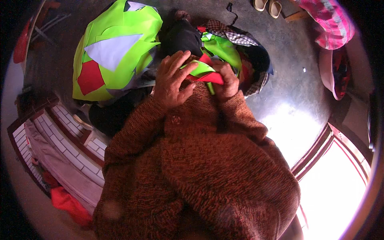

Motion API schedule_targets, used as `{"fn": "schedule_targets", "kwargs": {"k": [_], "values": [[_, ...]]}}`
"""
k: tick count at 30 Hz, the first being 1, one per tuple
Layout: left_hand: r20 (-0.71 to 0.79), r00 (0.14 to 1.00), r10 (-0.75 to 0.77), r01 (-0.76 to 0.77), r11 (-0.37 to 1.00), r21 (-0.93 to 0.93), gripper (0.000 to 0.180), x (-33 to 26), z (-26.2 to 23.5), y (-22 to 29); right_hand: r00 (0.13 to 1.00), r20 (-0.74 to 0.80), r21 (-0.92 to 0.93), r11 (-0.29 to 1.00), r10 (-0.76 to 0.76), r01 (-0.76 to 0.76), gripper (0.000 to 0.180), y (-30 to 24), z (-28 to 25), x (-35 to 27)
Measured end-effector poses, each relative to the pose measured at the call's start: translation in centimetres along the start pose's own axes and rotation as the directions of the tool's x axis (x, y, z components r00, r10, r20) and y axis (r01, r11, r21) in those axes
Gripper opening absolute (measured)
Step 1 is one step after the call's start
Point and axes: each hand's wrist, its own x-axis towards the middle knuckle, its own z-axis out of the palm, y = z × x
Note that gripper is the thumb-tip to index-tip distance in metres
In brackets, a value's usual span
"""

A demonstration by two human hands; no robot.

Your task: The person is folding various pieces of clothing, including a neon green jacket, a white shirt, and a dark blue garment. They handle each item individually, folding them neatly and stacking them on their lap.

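Note:
Over my lap, my right hand (227, 81) is closed around a folded piece of neon-green and red cloth (203, 70), its fingers partly hidden behind the cloth. My left hand (172, 82) is at the cloth's left side, fingers stretched and apart, with the index finger reaching to its edge. To the left lies a large heap of neon-green fabric (108, 29) with white and red pieces on it. Just beyond my right hand, more neon-green fabric (224, 50) and red bits lie beside a black-and-white checked cloth (244, 39).
A pair of pale slip-on shoes (275, 9) is on the grey floor at the far right. Pink plaid cloth (328, 24) hangs above a pale pink basin-like object (327, 72). Bright light comes through a doorway (336, 188) at lower right. Red cloth (71, 206) lies at lower left.

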Motion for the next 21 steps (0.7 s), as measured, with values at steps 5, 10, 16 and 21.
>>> {"fn": "schedule_targets", "kwargs": {"k": [5,10,16,21], "values": [[0.163,0.986,-0.024,0.02,0.999,0.024,0.046,0.3,0.9,-0.6,0.917,0.051,-0.248,0.894,0.396,-0.373,0.017,7.2,-0.7,-2.7],[0.169,0.984,-0.05,0.053,0.999,-0.01,0.043,0.5,1.8,-1.6,0.788,0.071,-0.632,0.639,0.612,-0.439,0.036,13.3,-0.9,-6.7],[0.15,0.987,-0.052,0.046,0.998,0.042,0.041,0.0,2.9,-2.8,0.431,0.32,-0.793,0.487,0.844,-0.366,0.075,19.5,-2.7,-2.3],[0.153,0.987,0.039,-0.043,0.999,0.02,0.05,-0.2,3.6,-4.5,0.654,0.187,-0.74,0.543,0.733,-0.397,0.073,25.1,-1.0,-1.2]]}}
